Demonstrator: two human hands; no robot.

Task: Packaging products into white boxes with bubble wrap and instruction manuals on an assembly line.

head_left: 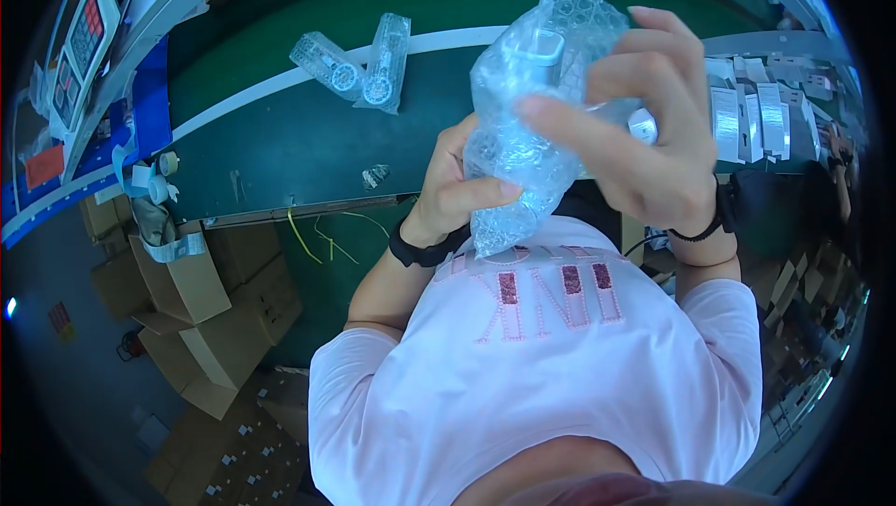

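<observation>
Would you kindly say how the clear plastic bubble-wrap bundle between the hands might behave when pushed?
The bundle probably yields, given its creased, bubbled surface. Its crumpled top likely flops, while the pale, clean-edged object inside may stay stiff.

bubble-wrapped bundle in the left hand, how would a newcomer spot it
Find the white shirt, then the left hand above it. That hand grips a clear bubble-wrapped bundle, the right hand at its right. Unlike the slimmer wrapped pieces on the green table, it is held and bulkier.

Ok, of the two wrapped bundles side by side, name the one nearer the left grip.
The right bundle of the pair; the left bundle lies farther from the left grip.
</observation>
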